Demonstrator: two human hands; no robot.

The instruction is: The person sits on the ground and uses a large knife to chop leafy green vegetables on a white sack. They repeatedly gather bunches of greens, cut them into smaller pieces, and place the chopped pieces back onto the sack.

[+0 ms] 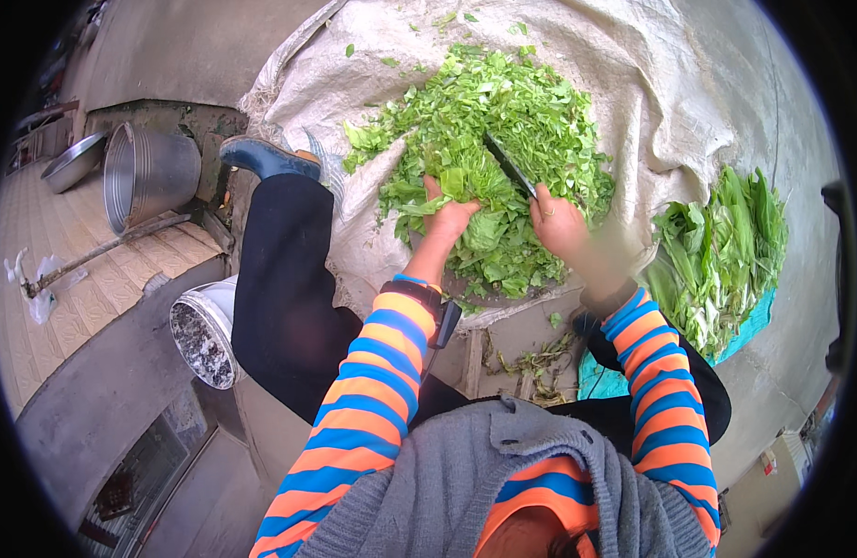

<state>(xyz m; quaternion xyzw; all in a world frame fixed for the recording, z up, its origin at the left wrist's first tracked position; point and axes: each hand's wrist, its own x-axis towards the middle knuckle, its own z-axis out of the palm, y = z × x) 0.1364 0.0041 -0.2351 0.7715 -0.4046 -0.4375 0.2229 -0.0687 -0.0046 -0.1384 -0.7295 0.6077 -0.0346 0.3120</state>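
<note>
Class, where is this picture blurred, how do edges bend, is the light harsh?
Head view throughout: a smear blurs the right wrist, while the knife and cut greens look fairly crisp; outlying edges bow near the rim; light seems soft.

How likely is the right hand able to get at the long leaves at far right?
Probably not for a grasp yet: the right hand grips the knife, though the way to the long leaves looks clear.

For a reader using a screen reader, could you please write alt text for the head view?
A right hand holds a knife among chopped greens while the left hand grips a leafy bunch. The greens are heaped on a pale sheet; longer leaves lie to the right.
</note>
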